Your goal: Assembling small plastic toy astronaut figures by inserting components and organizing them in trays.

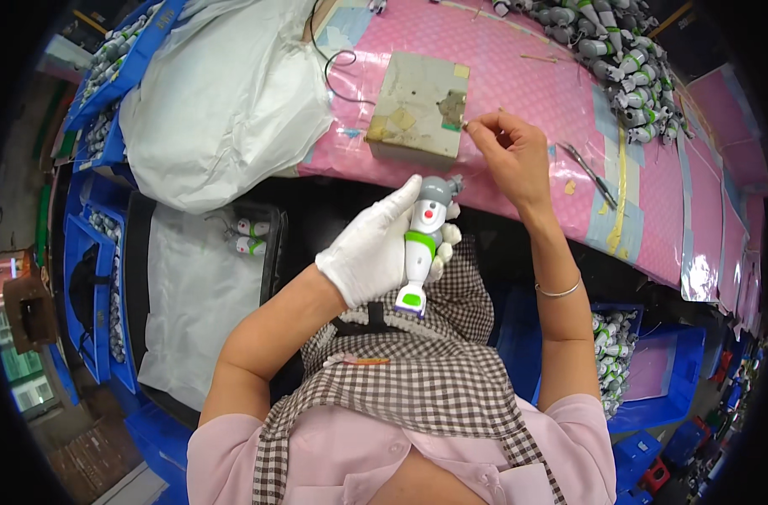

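My left hand point(371, 244), in a white glove, is wrapped round a white, grey and green handheld toy-like figure point(422, 231). The figure has a rounded grey top, a red dot, a green band and a flared foot with a green patch. It is held above my lap, short of the table's edge. My bare right hand point(514, 156) is closed in a pinch at the right edge of a grey box point(411, 101) on the table. What the fingertips hold is too small to make out. A black cable point(342, 63) runs to the box's left side.
Pink padded sheeting covers the table point(518, 84). A slim metal tool point(590, 175) lies right of my hand, and a heap of similar figures point(628, 76) at the far right. White plastic sheeting point(224, 101) and a lined black tray point(203, 311) with two figures are left. Blue crates point(670, 370) stand around.
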Demonstrator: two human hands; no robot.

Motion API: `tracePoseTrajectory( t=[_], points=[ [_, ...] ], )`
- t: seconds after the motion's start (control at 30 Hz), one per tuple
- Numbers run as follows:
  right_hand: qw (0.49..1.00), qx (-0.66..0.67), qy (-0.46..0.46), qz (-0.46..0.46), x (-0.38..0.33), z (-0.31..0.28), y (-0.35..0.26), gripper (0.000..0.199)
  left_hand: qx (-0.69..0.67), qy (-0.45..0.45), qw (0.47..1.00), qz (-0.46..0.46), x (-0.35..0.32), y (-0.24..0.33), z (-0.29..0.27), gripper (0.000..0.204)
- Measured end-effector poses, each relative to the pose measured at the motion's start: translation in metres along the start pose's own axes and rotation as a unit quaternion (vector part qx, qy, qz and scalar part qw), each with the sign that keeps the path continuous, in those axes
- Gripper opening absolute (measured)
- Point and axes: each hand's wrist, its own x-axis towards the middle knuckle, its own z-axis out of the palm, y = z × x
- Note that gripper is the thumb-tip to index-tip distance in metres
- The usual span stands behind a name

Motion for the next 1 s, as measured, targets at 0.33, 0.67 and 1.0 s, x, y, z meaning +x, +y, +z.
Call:
tracePoseTrajectory(
  t=[0.33, 0.67, 1.0],
  points=[
    [0.972, 0.156, -0.117, 0.132, 0.02, -0.008, 0.003, 0.015, 0.386, 0.182, 0.856, 0.292, 0.006, 0.017, 0.036, 0.037],
    [0.823, 0.446, -0.127, 0.328, 0.023, -0.022, 0.001, 0.013, 0.387, 0.146, 0.877, 0.245, 0.006, 0.025, 0.033, 0.032],
    [0.995, -0.07, -0.062, -0.038, 0.022, -0.013, -0.009, 0.012, 0.308, 0.099, 0.92, 0.222, 0.005, 0.032, 0.028, 0.043]
  ],
)
